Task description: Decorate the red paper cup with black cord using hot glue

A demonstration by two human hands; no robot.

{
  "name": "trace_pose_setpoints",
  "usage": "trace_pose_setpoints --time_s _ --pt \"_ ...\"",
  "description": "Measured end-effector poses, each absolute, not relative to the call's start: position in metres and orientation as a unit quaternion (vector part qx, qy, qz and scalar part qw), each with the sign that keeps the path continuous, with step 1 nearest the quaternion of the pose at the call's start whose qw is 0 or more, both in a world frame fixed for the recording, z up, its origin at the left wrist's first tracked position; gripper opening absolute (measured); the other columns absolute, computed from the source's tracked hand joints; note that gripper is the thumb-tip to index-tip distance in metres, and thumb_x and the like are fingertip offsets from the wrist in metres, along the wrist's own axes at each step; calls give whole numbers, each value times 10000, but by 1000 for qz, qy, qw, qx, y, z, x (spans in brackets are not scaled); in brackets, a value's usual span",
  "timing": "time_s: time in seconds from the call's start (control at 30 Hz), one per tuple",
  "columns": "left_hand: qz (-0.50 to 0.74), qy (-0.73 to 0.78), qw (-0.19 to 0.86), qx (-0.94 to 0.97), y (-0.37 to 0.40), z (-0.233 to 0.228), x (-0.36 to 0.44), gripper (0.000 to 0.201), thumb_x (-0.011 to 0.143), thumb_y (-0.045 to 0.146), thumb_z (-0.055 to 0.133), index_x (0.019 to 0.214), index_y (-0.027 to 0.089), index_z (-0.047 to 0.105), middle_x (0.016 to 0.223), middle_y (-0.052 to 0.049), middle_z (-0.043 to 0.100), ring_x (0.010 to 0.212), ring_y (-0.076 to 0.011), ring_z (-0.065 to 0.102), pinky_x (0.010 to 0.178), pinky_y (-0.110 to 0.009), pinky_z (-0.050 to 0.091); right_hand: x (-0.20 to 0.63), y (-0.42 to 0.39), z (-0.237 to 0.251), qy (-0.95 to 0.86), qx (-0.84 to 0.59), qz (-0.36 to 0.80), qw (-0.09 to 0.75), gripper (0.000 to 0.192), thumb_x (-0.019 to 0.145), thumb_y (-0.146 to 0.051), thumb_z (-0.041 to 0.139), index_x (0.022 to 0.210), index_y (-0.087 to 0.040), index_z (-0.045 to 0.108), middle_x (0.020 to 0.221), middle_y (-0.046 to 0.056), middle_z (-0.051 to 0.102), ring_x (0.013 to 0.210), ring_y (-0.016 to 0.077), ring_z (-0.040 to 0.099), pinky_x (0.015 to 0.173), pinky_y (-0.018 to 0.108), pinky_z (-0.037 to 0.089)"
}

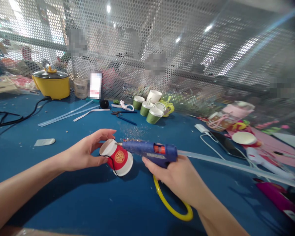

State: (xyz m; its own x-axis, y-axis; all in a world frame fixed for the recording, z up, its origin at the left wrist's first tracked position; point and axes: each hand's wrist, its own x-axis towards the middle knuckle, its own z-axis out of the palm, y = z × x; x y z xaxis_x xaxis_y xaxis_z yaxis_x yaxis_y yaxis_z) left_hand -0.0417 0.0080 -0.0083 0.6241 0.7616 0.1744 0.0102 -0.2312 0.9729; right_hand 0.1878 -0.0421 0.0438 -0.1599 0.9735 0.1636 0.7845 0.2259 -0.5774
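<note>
My left hand (95, 149) grips a small white paper cup (126, 167) with a red band and a gold emblem. The cup is tilted, its upper end toward me and the hand, and a thin black cord (114, 165) runs across its side. In my right hand (178, 172) is a blue hot glue gun (147, 150), fingers wrapped round its handle. Its metal nozzle meets or nearly meets the cup's upper rim. A long clear glue stick (216, 160) sticks out of the gun's rear, and a yellow cable (170, 208) loops below my right hand.
Several green-and-white cups (154, 116) and pliers (125, 118) lie ahead. Clear glue sticks (68, 113), a yellow pot (52, 87), a jar (80, 88) and a lit phone (95, 85) are at left. A dark phone (227, 144) lies right. A perforated metal screen (127, 65) stands behind.
</note>
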Motion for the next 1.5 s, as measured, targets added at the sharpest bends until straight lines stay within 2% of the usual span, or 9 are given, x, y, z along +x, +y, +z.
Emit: trace_pose_setpoints --time_s 0.23,0.47,0.63,0.8,0.93,1.07,1.3,1.4,1.5 --pt "341 272 560 705 9 -9 -42 592 713 120 599 1227 251 336 1164 -84 460 1060 -220 476 898 -383 393 187 -39 41 -724 -607 201 259 222 709 -294 529 517 -189 499 419 -43 485 401 102 433 436 227 404" --pt "342 269 563 703 9 -10 -42 589 716 128 604 1222 253 331 1193 -86 448 1078 -222 470 900 -377 394 190 -36 41 -671 -619 303 273 334 720 -345 559 445 -181 462 380 -26 480 376 94 465 431 216 407" --pt "346 272 551 708 10 -12 -43 576 727 130 593 1224 255 330 1148 -71 465 1048 -196 483 910 -368 390 196 -27 39 -637 -588 396 302 218 692 -360 603 629 -160 544 431 -38 484 398 85 436 410 209 373" --pt "343 289 541 711 9 -10 -43 579 719 155 601 1222 250 331 1139 -66 472 1042 -196 483 900 -373 399 210 -11 31 -591 -572 450 349 228 645 -335 653 612 -144 532 503 -28 500 472 86 462 459 212 376" --pt "339 303 530 716 7 -6 -43 567 719 173 599 1214 246 332 1145 -66 467 1044 -195 481 910 -377 392 224 7 19 -557 -627 392 378 196 619 -306 659 643 -133 569 576 10 576 514 99 506 480 213 387" --pt "337 307 521 721 8 -5 -44 557 732 187 589 1220 257 330 1145 -65 464 1054 -202 476 925 -380 383 234 24 5 -558 -686 305 353 223 736 -350 535 644 -147 547 602 27 591 508 97 533 479 205 415" --pt "342 316 514 720 7 -3 -46 541 735 196 583 1216 255 342 1123 -59 468 1046 -199 477 909 -362 400 244 43 -16 -555 -755 210 279 294 779 -391 472 580 -175 492 428 2 513 366 114 493 407 228 382" --pt "343 317 513 720 7 -2 -46 541 735 189 579 1217 244 339 1110 -62 470 1030 -193 485 906 -360 400 248 49 -18 -570 -771 147 244 324 724 -393 549 487 -188 465 430 17 510 491 169 556 479 253 388" --pt "348 315 512 719 7 -2 -45 538 730 193 585 1211 246 349 1100 -57 472 1034 -194 482 906 -358 397 242 45 -12 -587 -773 78 229 271 690 -338 597 495 -187 486 578 56 562 715 229 576 601 289 397"
